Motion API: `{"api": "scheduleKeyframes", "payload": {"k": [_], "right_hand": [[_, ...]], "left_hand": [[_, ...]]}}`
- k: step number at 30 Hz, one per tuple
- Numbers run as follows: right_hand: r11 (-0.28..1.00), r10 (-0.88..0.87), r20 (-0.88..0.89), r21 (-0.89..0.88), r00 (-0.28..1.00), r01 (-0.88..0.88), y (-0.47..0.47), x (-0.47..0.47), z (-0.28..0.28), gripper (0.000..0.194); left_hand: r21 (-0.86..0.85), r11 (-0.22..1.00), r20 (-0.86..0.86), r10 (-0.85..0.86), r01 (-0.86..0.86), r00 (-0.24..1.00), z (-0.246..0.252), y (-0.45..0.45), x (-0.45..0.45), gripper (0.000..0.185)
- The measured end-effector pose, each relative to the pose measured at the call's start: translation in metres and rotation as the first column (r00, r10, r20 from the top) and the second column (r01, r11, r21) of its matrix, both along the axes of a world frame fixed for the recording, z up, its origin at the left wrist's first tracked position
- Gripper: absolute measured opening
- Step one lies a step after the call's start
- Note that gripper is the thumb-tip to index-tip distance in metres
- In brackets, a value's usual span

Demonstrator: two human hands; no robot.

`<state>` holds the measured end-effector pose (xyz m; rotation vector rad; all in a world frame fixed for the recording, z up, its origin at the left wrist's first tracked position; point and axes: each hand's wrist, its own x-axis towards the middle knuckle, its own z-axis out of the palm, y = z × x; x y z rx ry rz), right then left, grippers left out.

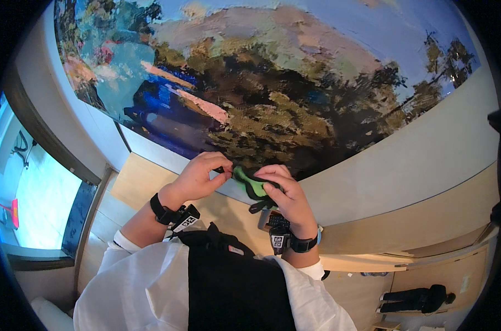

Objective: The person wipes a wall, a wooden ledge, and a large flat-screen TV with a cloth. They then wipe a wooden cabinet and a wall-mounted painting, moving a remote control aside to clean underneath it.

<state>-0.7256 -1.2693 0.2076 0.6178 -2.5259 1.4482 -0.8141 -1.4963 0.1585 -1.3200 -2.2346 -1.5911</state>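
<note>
My right hand (287,192) holds a small green and black fabric item (254,187), with the thumb on its near side and the fingers along its upper edge. A dark loop or flap (260,206) hangs from its lower end. To the left, my left hand (202,176) pinches a small dark piece (219,169) between thumb and forefinger, right beside the item's left end. Whether that piece is joined to the item I cannot tell. Both wrists wear black straps with small black devices.
A large landscape painting (275,82) hangs on the white wall ahead. Below are a light wooden surface (142,180) and a holder with a dark, buttoned remote (276,220). At left, a doorway shows a red dustpan or broom head (14,213). A person (424,298) in dark clothes stands far right.
</note>
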Motion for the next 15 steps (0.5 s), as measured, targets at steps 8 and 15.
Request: {"api": "scheduleKeyframes", "payload": {"k": [8,15], "right_hand": [[0.910,-0.202,0.221,-0.318,0.954,0.266,-0.014,0.000,0.000,0.028],[0.909,-0.135,0.231,-0.357,0.964,0.213,-0.036,0.001,0.003,0.026]], "left_hand": [[0.024,0.999,0.045,0.028,-0.029,0.999,0.005,-0.015,0.006,0.022],[-0.126,0.990,0.005,-0.062,0.062,0.998,-0.005,-0.020,0.019,0.053]]}}
